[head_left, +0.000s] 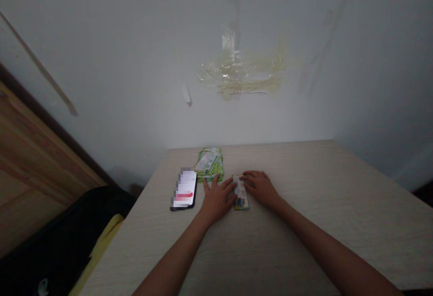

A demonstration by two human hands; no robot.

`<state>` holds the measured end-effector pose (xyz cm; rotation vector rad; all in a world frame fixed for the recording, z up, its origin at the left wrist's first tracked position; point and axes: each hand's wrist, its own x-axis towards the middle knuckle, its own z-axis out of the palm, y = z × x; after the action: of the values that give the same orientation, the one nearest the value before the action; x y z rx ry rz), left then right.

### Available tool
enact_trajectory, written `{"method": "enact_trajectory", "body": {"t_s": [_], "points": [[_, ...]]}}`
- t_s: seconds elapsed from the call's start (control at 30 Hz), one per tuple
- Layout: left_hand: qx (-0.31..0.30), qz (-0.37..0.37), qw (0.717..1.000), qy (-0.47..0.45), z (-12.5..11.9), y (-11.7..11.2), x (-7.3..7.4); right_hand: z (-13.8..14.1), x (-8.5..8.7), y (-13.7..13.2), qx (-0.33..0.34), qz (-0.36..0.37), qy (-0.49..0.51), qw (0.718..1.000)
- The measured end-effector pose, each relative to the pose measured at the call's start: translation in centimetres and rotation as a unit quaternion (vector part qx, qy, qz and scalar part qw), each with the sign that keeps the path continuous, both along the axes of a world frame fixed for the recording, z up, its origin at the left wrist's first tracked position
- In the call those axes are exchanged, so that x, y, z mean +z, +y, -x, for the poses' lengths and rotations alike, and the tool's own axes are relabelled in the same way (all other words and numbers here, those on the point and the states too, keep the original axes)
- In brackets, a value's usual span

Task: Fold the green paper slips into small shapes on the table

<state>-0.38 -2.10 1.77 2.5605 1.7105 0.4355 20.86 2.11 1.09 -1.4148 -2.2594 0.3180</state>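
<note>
On the table in front of me lies a narrow, printed, folded packet [241, 201], white with green and blue print. My left hand [216, 196] rests at its left edge, fingers spread and thumb and fingertips touching it. From the right, my right hand [261, 188] lays its outstretched fingertips on the upper part of the packet. The fingers cover some of its surface. Beyond my left hand is a loose pile of green and white printed packets [210, 163]. Whether they are full or flat I cannot tell.
A phone [184, 190] with a lit screen, partly blurred out, lies left of my left hand. The pale wood-grain table [304, 169] meets a wall [135, 61] with old tape on it. Dark and yellow cloth [98, 246] and a wooden panel [30, 169] are at the left.
</note>
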Motion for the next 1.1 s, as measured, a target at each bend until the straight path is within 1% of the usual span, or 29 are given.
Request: {"method": "enact_trajectory", "body": {"t_s": [0.2,0.4,0.53,0.7,0.9,1.1], "points": [[-0.002,-0.003,1.0,0.003,0.0,-0.2,0.3,-0.1,-0.5,0.3,-0.006,0.011,-0.007,1.0],[-0.011,-0.001,1.0,-0.01,0.2,-0.1,0.0,-0.3,-0.5,0.6,-0.02,0.011,0.014,1.0],[-0.015,0.001,1.0,-0.004,0.2,-0.1,0.1,-0.3,-0.8,0.9,-0.02,0.005,0.025,0.999],[-0.011,-0.004,1.0,0.006,0.1,-0.1,0.2,-0.3,-1.2,1.5,-0.041,0.003,0.053,0.998],[0.011,-0.005,1.0,0.018,0.1,-0.2,0.2,0.1,-0.7,1.7,-0.061,0.004,0.043,0.997],[0.022,-0.003,1.0,0.022,0.3,-0.4,0.3,1.1,-0.2,1.1,-0.113,-0.001,0.018,0.993]]}}
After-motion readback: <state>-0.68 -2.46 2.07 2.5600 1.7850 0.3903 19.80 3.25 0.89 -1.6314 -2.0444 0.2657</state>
